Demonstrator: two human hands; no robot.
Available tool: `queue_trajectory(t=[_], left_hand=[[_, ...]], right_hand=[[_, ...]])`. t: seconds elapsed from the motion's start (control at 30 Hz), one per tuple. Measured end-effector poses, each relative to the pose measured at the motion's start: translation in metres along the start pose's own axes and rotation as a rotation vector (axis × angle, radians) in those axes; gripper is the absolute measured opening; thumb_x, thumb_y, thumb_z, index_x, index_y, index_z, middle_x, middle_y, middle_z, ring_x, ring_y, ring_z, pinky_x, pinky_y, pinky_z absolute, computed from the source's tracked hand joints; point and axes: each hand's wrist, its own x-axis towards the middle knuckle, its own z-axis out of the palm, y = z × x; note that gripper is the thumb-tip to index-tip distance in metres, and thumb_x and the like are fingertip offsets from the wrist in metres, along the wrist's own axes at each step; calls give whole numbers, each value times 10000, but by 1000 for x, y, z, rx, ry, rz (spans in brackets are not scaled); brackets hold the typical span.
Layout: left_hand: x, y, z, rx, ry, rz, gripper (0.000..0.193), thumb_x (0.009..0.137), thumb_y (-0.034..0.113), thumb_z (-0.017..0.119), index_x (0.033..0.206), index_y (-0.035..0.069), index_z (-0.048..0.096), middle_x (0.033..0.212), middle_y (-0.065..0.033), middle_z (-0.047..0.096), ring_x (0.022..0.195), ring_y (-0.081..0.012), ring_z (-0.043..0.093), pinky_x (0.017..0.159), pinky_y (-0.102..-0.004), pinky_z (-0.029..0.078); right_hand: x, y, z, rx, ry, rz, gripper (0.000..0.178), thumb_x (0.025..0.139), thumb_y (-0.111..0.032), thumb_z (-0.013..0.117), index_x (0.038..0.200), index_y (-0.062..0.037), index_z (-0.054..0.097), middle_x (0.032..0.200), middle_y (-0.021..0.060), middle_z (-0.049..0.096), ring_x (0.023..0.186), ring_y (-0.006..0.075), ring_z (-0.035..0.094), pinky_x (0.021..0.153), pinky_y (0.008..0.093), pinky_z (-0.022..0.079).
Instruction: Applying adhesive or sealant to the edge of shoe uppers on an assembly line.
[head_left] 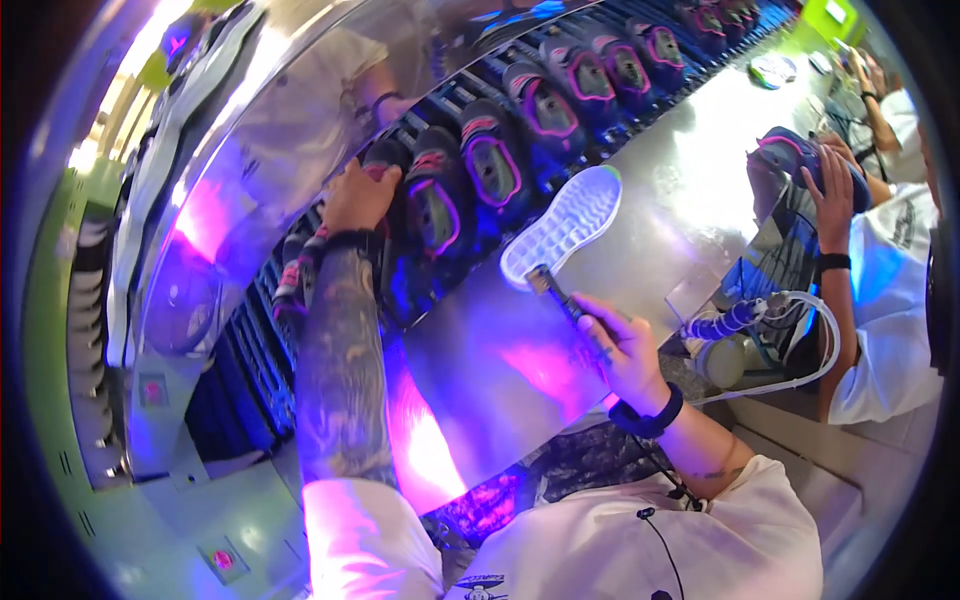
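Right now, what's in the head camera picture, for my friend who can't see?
A person's right hand holds a brush to a white shoe sole on a shiny table. Their left hand touches one of the dark shoes lined up beside it.

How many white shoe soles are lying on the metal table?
1. The white sole lies on the metal table beside the row of dark shoes, the brush in the right hand at its near end. Others may be hidden.

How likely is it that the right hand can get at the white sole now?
Probably yes: the right hand holds a brush whose tip appears at the near end of the white sole, and nothing visible blocks the way.
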Motion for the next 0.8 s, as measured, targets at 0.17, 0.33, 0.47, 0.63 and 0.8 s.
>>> queue_trajectory(t=[0.17, 0.33, 0.47, 0.63, 0.8], left_hand=[[-42, -40, -15, -280, 162, -39, 722, 796, 469, 813, 1294, -13, 609, 1207, -254, 702, 1071, -411, 693, 940, -460, 534], [-175, -167, -26, -1966, 30, -167, 616, 1008, 506, 626, 1403, 43, 530, 1312, -137, 628, 1171, -251, 627, 1002, -402, 517], [-292, -150, -104, -1968, 137, -31, 843, 897, 590, 732, 1504, 95, 420, 1351, -199, 574, 1263, -323, 578, 1052, -451, 481], [-403, -99, -111, -734, 336, 289, 1122, 671, 492, 939, 1498, 17, 347, 1326, -194, 553, 1187, -311, 604, 957, -429, 525], [-502, -73, -63, -605, 495, 433, 1074, 655, 313, 944, 1494, 24, 339, 1266, -190, 578, 1152, -342, 615, 980, -523, 490]], right_hand=[[0, 17, 5, 52, 12, 104, 291, 1011, -121, 642, 1275, -7, 690, 1068, 140, 755, 941, 201, 728, 855, 315, 538], [-4, 23, 4, 156, 9, 115, 310, 1022, -133, 651, 1303, -5, 677, 970, 58, 729, 844, 102, 663, 758, 264, 523], [-3, 5, 5, 184, -56, 143, 336, 1039, -103, 622, 1341, 44, 630, 955, 35, 707, 814, 82, 635, 714, 264, 515], [-24, -18, 17, -311, -293, -81, 349, 973, -92, 687, 1315, -29, 673, 985, 66, 704, 820, 137, 640, 724, 284, 524], [-76, -63, 75, -368, -605, -397, 353, 949, -83, 702, 1298, -40, 685, 1091, 84, 706, 886, 156, 678, 763, 300, 561]])
